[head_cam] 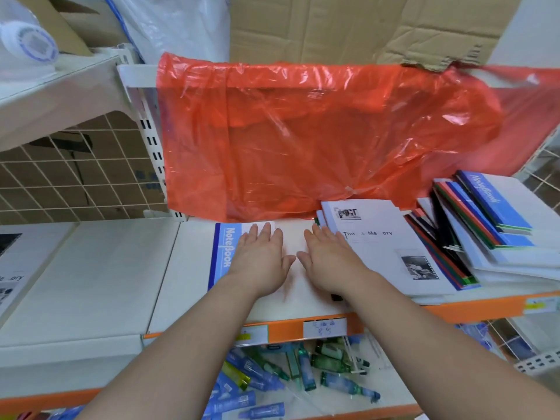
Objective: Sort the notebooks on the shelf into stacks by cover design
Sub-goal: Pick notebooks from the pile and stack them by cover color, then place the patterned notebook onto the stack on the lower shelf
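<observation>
Near to far. On the lower level, green and blue tubes (291,368) are lying loose. Above them a handwritten price label (325,328) is sitting on the orange front edge of the shelf (188,268).

Both forearms are reaching over that edge. The left hand (261,259) is lying flat, fingers straight and gripping nothing, on a notebook with a blue spine strip (225,253). This is probably to square it as the base of a new stack at the middle of the shelf.

The right hand (330,262) is lying flat beside it in the same way. Whether it is pressing the same white cover or the bare shelf cannot be told.

Just right of it, a stack of white notebooks (391,247) printed "Time & Memory", with small black-and-white photographs, is sitting fairly even. It is apparently one design already gathered.

Farther right, a slanted pile of notebooks (488,213) is showing blue covers and red, green and black edges. These appear to be still awaiting sorting.

Behind them, red plastic sheeting (303,140) is hanging over the back of the shelf. Cardboard (348,28) is standing above it.
</observation>
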Demonstrator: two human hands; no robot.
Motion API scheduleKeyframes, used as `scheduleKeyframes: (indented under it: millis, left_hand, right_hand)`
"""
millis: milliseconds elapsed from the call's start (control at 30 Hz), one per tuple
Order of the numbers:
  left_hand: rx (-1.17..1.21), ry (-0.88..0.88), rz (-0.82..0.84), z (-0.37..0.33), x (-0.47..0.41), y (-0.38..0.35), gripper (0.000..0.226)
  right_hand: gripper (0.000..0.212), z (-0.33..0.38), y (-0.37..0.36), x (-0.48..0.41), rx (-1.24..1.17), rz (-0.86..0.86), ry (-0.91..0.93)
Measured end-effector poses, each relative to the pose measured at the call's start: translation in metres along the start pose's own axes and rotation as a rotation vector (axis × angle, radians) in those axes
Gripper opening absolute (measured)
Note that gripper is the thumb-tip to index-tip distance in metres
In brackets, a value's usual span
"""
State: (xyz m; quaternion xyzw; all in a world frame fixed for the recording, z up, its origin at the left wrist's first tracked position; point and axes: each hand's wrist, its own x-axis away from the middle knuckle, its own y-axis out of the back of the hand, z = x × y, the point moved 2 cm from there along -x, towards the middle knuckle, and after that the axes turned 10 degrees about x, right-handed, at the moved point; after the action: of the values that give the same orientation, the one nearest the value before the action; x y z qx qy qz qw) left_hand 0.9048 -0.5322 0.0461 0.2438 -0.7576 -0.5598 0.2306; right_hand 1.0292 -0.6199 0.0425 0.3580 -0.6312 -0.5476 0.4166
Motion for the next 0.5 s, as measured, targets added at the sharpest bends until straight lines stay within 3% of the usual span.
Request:
scheduleKeyframes:
  millis: [267,500]
  left_hand:
    - [-0.003,-0.138,0.027,-0.075,-0.018,-0.008,0.066]
    - [0.024,-0.166,0.044,-0.115,-0.027,-0.019,0.058]
  right_hand:
    - [0.061,-0.095,0.002,0.034,0.025,0.034,-0.218]
    - [0.062,-0.138,-0.013,0.044,0.000,0.044,-0.255]
